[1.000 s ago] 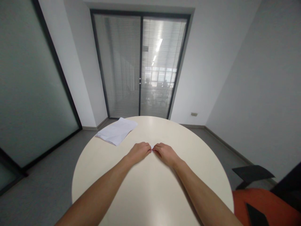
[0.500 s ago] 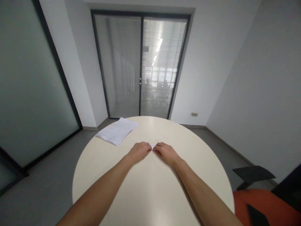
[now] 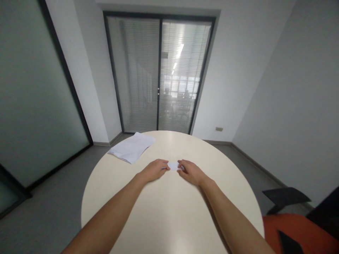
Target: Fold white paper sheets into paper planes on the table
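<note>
Between my two hands a small piece of white paper [image 3: 173, 166] lies low over the tabletop, its ends covered by my fingers. My left hand [image 3: 156, 170] pinches the left end with thumb and fingers. On the other end my right hand [image 3: 191, 171] has its fingers and thumb closed. Whether the paper is folded I cannot tell. Farther off to the left, larger white paper sheets [image 3: 132, 147] rest on the table, apart from both hands.
The round cream table [image 3: 164, 218] fills the middle. An orange chair [image 3: 299, 231] with black armrests stands close at the table's right side. Glass doors with blinds [image 3: 140, 77] are beyond the far edge, and a frosted glass panel [image 3: 34, 98] is at left.
My hands have moved slightly apart, the right one to the right. More of the small white paper shows between them. The larger sheets have stayed put.
</note>
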The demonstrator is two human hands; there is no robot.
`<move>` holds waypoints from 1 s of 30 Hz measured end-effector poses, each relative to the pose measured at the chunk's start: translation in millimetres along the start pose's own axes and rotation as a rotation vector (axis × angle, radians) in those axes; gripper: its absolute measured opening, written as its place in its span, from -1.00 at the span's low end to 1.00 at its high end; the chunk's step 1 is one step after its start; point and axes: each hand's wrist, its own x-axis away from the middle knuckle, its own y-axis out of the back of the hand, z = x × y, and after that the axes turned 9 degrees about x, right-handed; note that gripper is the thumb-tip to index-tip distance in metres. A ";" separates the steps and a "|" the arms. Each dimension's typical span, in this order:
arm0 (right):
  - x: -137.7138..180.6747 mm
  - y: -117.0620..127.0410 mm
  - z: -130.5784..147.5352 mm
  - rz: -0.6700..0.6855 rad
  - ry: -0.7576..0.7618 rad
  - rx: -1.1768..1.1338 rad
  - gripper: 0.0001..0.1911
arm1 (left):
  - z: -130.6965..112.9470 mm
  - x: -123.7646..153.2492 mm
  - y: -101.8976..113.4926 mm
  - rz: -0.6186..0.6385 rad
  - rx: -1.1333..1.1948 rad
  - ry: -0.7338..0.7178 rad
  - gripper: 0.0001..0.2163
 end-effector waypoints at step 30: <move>-0.5 -13.0 -4.2 0.022 -0.137 0.120 -0.60 | -9.4 2.0 2.1 0.022 0.018 -0.077 -0.75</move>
